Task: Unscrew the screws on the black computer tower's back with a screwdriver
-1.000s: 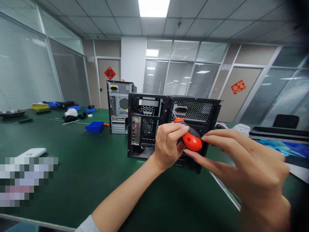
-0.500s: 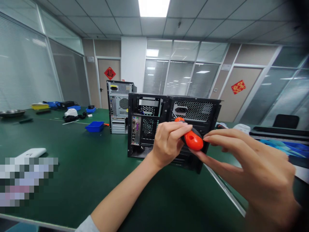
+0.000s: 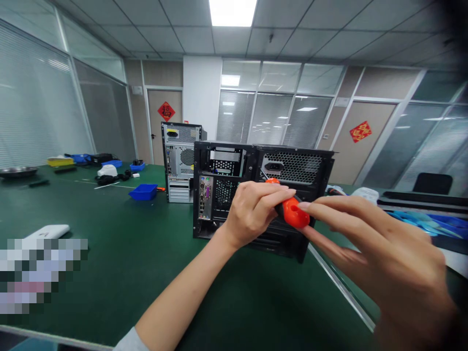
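Observation:
A black computer case (image 3: pixel 253 157) stands on the green table with its rear panel facing me. My left hand (image 3: pixel 250 209) is wrapped round the handle of a red and black screwdriver (image 3: pixel 294 214). The shaft points away from me, toward the panel just below the power supply socket (image 3: pixel 274 166); whether its tip sits on a screw is hard to make out. At the near end of the handle, the thumb and fingers of my right hand (image 3: pixel 391 253) pinch the red cap. My left hand hides part of the case's lower middle.
Behind it on the left stands a second computer case (image 3: pixel 179 165). A blue tray (image 3: pixel 144 191) and a white mouse-like object (image 3: pixel 107 170) lie farther left. On the right are a blue container (image 3: pixel 448 225) and a black keyboard-like bar (image 3: pixel 420 202). A white box (image 3: pixel 47 231) lies front left.
The screwdriver handle has turned about its axis, its end hole shifting right. My right fingers have moved up onto the cap, and my left hand has shifted slightly left.

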Demonstrator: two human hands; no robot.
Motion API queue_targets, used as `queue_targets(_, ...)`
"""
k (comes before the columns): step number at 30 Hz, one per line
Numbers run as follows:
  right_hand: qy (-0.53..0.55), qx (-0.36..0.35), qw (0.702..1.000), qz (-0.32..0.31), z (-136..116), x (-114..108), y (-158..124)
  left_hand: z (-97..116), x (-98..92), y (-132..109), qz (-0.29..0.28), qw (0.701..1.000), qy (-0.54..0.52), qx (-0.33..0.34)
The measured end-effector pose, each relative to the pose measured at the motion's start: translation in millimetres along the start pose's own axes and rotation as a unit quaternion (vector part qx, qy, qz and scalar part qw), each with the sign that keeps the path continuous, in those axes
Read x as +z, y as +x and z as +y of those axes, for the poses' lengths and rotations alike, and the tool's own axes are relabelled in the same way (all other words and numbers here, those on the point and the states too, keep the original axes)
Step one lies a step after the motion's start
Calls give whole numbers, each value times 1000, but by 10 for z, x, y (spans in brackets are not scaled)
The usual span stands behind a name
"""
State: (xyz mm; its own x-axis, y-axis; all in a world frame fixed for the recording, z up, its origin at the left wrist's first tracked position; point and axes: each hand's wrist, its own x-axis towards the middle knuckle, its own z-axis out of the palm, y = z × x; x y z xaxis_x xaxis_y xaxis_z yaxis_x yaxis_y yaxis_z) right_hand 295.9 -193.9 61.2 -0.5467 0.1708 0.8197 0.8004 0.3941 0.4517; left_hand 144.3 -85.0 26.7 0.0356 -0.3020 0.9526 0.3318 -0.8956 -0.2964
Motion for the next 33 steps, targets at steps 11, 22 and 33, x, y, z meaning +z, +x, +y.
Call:
queue_targets(11, -20, 12, 999, -23, -2, -4, -15, -23, -20, -7, -40, 999, -9, 8)
queue_targets(22, -6, 6, 998, -54, 10, 12, -47, -69, -25, -36, -55, 998, 1, 26)
queue_targets(33, 31, 16, 997, -63, 18, 3, -58, -76, -3, -46, -56, 997, 4, 46)
